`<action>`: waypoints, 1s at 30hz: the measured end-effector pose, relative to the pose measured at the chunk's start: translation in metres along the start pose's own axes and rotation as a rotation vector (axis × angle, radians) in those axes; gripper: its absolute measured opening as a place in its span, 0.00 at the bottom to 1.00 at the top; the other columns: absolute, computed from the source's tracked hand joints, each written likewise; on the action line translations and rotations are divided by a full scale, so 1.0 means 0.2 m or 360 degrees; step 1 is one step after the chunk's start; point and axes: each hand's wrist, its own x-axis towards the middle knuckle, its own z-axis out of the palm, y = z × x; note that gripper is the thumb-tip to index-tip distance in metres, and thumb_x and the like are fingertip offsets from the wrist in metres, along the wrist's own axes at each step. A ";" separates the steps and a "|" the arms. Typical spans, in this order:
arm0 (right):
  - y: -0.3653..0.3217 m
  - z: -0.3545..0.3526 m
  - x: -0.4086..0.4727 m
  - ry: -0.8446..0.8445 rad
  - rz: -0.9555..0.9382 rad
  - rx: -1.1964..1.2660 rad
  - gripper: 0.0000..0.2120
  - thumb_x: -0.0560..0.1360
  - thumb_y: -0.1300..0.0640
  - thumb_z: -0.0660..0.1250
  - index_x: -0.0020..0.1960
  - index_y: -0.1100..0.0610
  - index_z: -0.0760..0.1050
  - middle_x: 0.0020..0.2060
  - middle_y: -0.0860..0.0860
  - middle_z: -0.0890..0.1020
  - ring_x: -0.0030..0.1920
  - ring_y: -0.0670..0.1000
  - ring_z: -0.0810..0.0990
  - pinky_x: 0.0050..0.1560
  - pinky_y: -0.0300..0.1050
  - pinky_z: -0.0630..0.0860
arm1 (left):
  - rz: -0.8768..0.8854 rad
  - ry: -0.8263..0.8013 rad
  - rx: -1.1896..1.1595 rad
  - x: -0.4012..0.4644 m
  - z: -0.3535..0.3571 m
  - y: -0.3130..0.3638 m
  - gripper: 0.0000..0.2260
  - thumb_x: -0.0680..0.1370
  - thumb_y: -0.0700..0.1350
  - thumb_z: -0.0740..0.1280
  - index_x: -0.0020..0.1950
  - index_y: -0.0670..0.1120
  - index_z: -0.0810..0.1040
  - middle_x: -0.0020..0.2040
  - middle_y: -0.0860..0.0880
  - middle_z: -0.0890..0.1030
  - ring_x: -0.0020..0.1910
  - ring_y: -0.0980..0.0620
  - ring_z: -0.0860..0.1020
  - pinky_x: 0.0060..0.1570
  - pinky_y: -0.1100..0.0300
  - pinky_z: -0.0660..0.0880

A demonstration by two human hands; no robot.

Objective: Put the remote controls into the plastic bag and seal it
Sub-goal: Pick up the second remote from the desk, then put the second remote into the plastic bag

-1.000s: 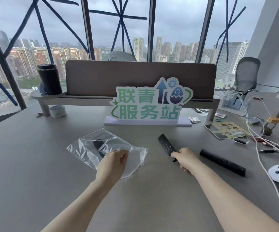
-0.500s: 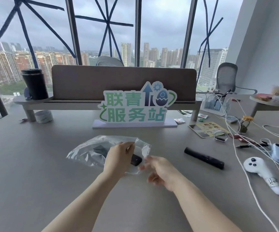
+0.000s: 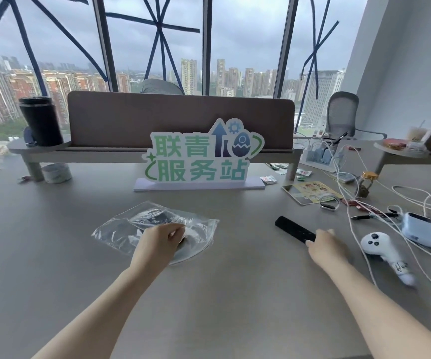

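Remote control (image 3: 295, 230), black, slim and rigid, lies right of centre on the desk (image 3: 53, 268); it looks light, best pinched by its long edges. The right hand (image 3: 325, 248) rests on its near end, fingers not visibly closed around it. Left hand (image 3: 158, 242) pinches the limp, slippery plastic bag (image 3: 121, 229), dark remotes inside.

Plastic bag (image 3: 154, 229) lying on table (image 3: 209, 307), seemingly containing remotes; another remote control (image 3: 294, 229) lying right; sign (image 3: 198, 156) standing behind.
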 end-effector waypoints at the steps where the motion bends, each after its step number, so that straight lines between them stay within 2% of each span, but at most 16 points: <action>1: -0.01 -0.01 -0.03 -0.0017 -0.0032 0.0017 0.15 0.77 0.46 0.64 0.56 0.56 0.77 0.56 0.57 0.79 0.54 0.61 0.81 0.49 0.49 0.74 | 0.0006 -0.0003 0.0015 -0.01 0.00 0.00 0.09 0.75 0.47 0.63 0.39 0.43 0.78 0.31 0.42 0.78 0.32 0.44 0.70 0.36 0.53 0.73; 2: -0.01 -0.02 -0.06 -0.0074 -0.0074 0.0077 0.14 0.75 0.45 0.67 0.51 0.55 0.77 0.48 0.55 0.82 0.48 0.60 0.83 0.43 0.47 0.75 | 0.0016 -0.0010 0.0025 -0.02 0.00 0.01 0.10 0.75 0.48 0.63 0.39 0.44 0.79 0.30 0.43 0.79 0.32 0.42 0.72 0.36 0.53 0.72; 4: -0.04 -0.05 -0.15 -0.0270 -0.0207 0.0381 0.12 0.73 0.46 0.68 0.41 0.56 0.75 0.33 0.52 0.80 0.32 0.57 0.81 0.31 0.43 0.74 | 0.0014 -0.0013 0.0009 -0.03 -0.01 0.02 0.10 0.76 0.48 0.63 0.41 0.47 0.81 0.31 0.45 0.81 0.34 0.42 0.76 0.36 0.53 0.71; 6: -0.09 -0.11 -0.26 -0.0541 -0.0323 0.0870 0.12 0.76 0.52 0.67 0.38 0.58 0.73 0.28 0.53 0.79 0.19 0.53 0.72 0.23 0.40 0.70 | -0.0020 0.0002 -0.0033 -0.05 -0.03 0.02 0.10 0.76 0.49 0.63 0.41 0.49 0.82 0.30 0.47 0.80 0.34 0.44 0.75 0.35 0.55 0.69; 8: -0.17 -0.19 -0.39 -0.0880 -0.0422 0.1180 0.11 0.77 0.54 0.66 0.39 0.59 0.73 0.27 0.54 0.77 0.16 0.49 0.64 0.20 0.38 0.66 | -0.0038 0.0015 -0.0041 -0.06 -0.04 0.02 0.11 0.76 0.49 0.63 0.38 0.48 0.80 0.26 0.49 0.75 0.32 0.45 0.72 0.33 0.57 0.68; 10: -0.27 -0.23 -0.52 -0.1182 -0.0522 0.1121 0.11 0.77 0.53 0.66 0.38 0.57 0.73 0.25 0.53 0.75 0.17 0.47 0.60 0.19 0.35 0.61 | -0.0047 0.0023 -0.0025 -0.07 -0.05 0.02 0.12 0.77 0.49 0.62 0.36 0.45 0.77 0.24 0.48 0.72 0.30 0.44 0.68 0.31 0.57 0.68; 13: -0.51 -0.14 -0.65 -0.1364 -0.0556 0.1149 0.13 0.77 0.52 0.66 0.35 0.54 0.71 0.23 0.51 0.73 0.18 0.46 0.60 0.19 0.35 0.58 | -0.0026 0.0037 -0.0051 -0.10 -0.07 0.02 0.12 0.77 0.49 0.62 0.36 0.45 0.76 0.27 0.46 0.76 0.30 0.44 0.69 0.34 0.53 0.70; 16: -0.76 -0.01 -0.77 -0.1414 -0.0481 0.1618 0.09 0.79 0.51 0.65 0.42 0.53 0.78 0.29 0.51 0.79 0.20 0.46 0.62 0.20 0.35 0.61 | -0.0045 0.0095 -0.0079 -0.12 -0.11 0.02 0.09 0.77 0.49 0.63 0.45 0.50 0.83 0.37 0.49 0.84 0.38 0.47 0.78 0.36 0.57 0.70; 18: -0.86 0.06 -0.81 -0.1299 -0.0489 0.1741 0.07 0.80 0.53 0.65 0.47 0.52 0.81 0.36 0.52 0.82 0.21 0.47 0.66 0.20 0.36 0.63 | -0.0034 0.0125 -0.0063 -0.13 -0.14 -0.02 0.09 0.77 0.49 0.62 0.45 0.49 0.82 0.40 0.48 0.84 0.40 0.46 0.79 0.35 0.58 0.67; 20: -0.85 0.10 -0.80 -0.0873 -0.0559 0.1503 0.10 0.78 0.59 0.64 0.43 0.53 0.81 0.35 0.53 0.83 0.22 0.49 0.70 0.23 0.37 0.66 | -0.0030 0.0122 -0.0043 -0.13 -0.16 -0.06 0.09 0.77 0.49 0.62 0.45 0.51 0.81 0.40 0.49 0.83 0.40 0.46 0.78 0.36 0.57 0.70; 22: -0.80 0.11 -0.77 -0.0429 -0.0562 0.1233 0.11 0.75 0.63 0.62 0.39 0.54 0.81 0.31 0.49 0.83 0.28 0.52 0.75 0.31 0.43 0.70 | -0.0015 0.0100 -0.0032 -0.14 -0.17 -0.09 0.09 0.77 0.50 0.62 0.49 0.55 0.82 0.42 0.52 0.84 0.40 0.49 0.79 0.39 0.57 0.73; 24: -0.76 0.12 -0.72 -0.0255 -0.0548 0.1158 0.08 0.74 0.61 0.63 0.46 0.51 0.79 0.33 0.46 0.80 0.37 0.54 0.78 0.39 0.46 0.73 | 0.0031 0.0079 -0.0043 -0.16 -0.16 -0.09 0.09 0.76 0.51 0.64 0.51 0.55 0.83 0.45 0.53 0.85 0.42 0.50 0.80 0.40 0.58 0.73; 25: -0.76 0.12 -0.70 -0.0270 -0.0557 0.1130 0.09 0.74 0.58 0.65 0.53 0.49 0.77 0.36 0.46 0.79 0.39 0.54 0.78 0.41 0.46 0.73 | 0.0044 0.0069 -0.0051 -0.18 -0.16 -0.09 0.09 0.76 0.51 0.64 0.52 0.54 0.83 0.47 0.53 0.84 0.43 0.50 0.80 0.40 0.59 0.72; 27: -0.80 0.13 -0.68 -0.0460 -0.0695 0.1054 0.22 0.72 0.48 0.68 0.65 0.43 0.70 0.44 0.47 0.79 0.40 0.53 0.78 0.42 0.45 0.72 | 0.0032 0.0007 -0.0040 -0.19 -0.17 -0.08 0.10 0.76 0.51 0.65 0.55 0.55 0.82 0.46 0.54 0.81 0.44 0.51 0.80 0.39 0.62 0.70; 28: -0.83 0.14 -0.68 -0.0543 -0.0761 0.0988 0.25 0.71 0.45 0.68 0.67 0.42 0.69 0.46 0.48 0.80 0.39 0.52 0.78 0.41 0.44 0.72 | 0.0021 -0.0044 -0.0021 -0.20 -0.18 -0.08 0.11 0.76 0.50 0.64 0.56 0.56 0.81 0.45 0.56 0.79 0.42 0.52 0.78 0.38 0.65 0.68; 30: -0.88 0.16 -0.69 -0.0534 -0.0876 0.0815 0.22 0.73 0.46 0.67 0.66 0.45 0.72 0.47 0.50 0.83 0.39 0.53 0.79 0.42 0.45 0.74 | -0.0026 -0.0174 0.0024 -0.22 -0.20 -0.10 0.15 0.75 0.46 0.64 0.59 0.60 0.78 0.44 0.58 0.73 0.42 0.53 0.76 0.39 0.64 0.68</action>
